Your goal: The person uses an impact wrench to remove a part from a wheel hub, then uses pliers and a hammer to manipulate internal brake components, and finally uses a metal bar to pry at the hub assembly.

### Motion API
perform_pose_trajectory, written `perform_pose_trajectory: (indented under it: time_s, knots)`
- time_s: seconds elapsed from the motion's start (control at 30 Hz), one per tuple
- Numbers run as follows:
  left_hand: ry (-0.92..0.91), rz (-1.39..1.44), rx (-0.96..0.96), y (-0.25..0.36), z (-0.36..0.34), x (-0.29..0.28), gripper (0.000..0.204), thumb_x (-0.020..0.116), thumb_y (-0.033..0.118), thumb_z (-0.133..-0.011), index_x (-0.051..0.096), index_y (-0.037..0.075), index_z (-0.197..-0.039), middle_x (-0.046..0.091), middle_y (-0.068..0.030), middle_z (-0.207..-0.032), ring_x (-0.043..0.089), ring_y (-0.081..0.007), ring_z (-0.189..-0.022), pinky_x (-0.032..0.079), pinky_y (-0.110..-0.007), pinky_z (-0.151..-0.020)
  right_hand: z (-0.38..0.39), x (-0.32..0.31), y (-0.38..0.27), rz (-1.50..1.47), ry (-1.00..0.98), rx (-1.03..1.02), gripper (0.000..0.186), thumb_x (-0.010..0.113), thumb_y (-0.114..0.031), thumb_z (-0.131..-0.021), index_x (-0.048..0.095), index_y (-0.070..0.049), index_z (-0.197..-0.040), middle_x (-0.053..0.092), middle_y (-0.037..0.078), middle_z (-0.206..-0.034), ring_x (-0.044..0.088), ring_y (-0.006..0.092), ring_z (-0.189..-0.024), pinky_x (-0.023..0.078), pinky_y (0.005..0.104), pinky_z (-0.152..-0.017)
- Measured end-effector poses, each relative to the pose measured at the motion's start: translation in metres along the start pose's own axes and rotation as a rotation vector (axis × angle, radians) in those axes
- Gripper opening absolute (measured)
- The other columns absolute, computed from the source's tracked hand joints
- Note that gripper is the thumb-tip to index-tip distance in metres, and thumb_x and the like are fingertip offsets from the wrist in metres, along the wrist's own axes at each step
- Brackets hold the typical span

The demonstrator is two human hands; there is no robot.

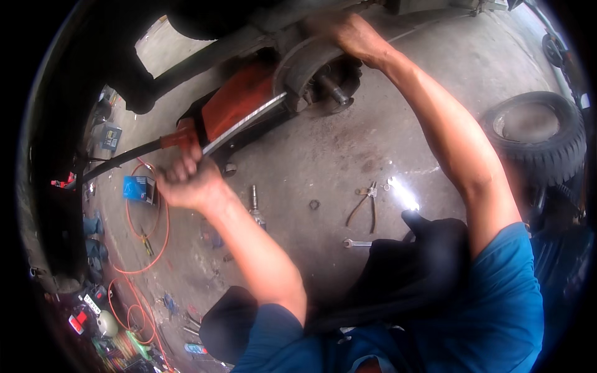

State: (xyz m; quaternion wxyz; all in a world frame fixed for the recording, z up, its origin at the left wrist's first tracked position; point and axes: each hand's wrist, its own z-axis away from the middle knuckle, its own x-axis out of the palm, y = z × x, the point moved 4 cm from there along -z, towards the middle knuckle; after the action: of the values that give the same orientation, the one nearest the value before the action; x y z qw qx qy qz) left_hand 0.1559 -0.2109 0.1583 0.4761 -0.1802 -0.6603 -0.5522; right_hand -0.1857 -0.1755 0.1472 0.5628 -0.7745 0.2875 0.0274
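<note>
My left hand point(189, 180) is closed around the near end of a long, straight silvery metal bar point(245, 123). The bar slants up to the right, its far end at a curved brake shoe point(289, 71) on a wheel hub. From the middle of the hub a bare axle spindle point(333, 90) juts out. My right hand point(348, 37) is at the top of the brake assembly; its fingers are smeared by motion and dark against it, so their grip cannot be made out. Just behind the bar stands a red floor jack point(239, 93).
The jack's dark handle point(130, 153) sticks out left. Pliers point(367, 205), a wrench point(357, 243), a nut point(314, 204) and a bright lamp point(404, 194) lie on the concrete. A tire point(535, 133) lies at right. An orange hose point(166, 230) loops near a blue box point(138, 189).
</note>
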Motion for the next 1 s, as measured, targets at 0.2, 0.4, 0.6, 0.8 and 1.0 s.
perform_pose_trajectory:
  time_s: [0.2,0.4,0.6,0.8,1.0]
  knots:
    - [-0.112,0.074,0.099,0.016,0.029,0.0,0.04,0.049,0.031,-0.084,0.025,0.017,-0.056,0.021,0.0009,-0.049,0.025,-0.0144,-0.043,0.03,-0.032,-0.049,0.001,-0.002,-0.023,-0.04,0.035,0.099,0.047,0.053,-0.04,-0.095,0.064,0.003,-0.108,0.068,0.013,-0.098,0.061,0.0211,-0.094,0.046,0.0345,-0.085]
    - [-0.191,-0.011,-0.348,-0.057,-0.068,-0.022,0.029,0.039,0.02,-0.088,0.035,0.014,-0.06,0.035,-0.0011,-0.055,0.031,-0.0177,-0.045,0.037,-0.037,-0.053,0.002,-0.001,-0.024,-0.025,0.047,0.082,0.049,0.051,-0.042,-0.095,0.064,0.003,-0.11,0.068,0.015,-0.103,0.061,0.0222,-0.096,0.046,0.0349,-0.087]
    - [-0.06,-0.126,-0.497,-0.089,-0.099,-0.046,0.028,0.042,0.024,-0.09,0.042,0.016,-0.064,0.037,0.0001,-0.057,0.042,-0.0186,-0.052,0.037,-0.035,-0.055,0.007,0.001,-0.035,-0.093,0.08,0.043,0.05,0.05,-0.042,-0.095,0.064,0.004,-0.11,0.068,0.014,-0.101,0.062,0.0214,-0.095,0.047,0.034,-0.086]
    - [0.02,-0.113,-0.473,-0.088,-0.087,-0.031,0.026,0.042,0.024,-0.092,0.039,0.014,-0.069,0.032,0.0001,-0.056,0.044,-0.0202,-0.057,0.033,-0.036,-0.058,0.01,0.006,-0.032,-0.168,0.084,0.113,0.048,0.054,-0.042,-0.094,0.064,0.003,-0.111,0.068,0.013,-0.101,0.061,0.0198,-0.094,0.047,0.0328,-0.085]
    - [-0.32,-0.182,-0.232,-0.033,-0.039,0.029,0.025,0.044,0.019,-0.09,0.034,0.012,-0.069,0.026,-0.0009,-0.058,0.029,-0.0151,-0.051,0.038,-0.037,-0.058,0.005,0.007,-0.023,-0.159,0.097,0.179,0.044,0.054,-0.038,-0.094,0.065,0.003,-0.109,0.069,0.011,-0.099,0.062,0.0183,-0.091,0.048,0.0313,-0.083]
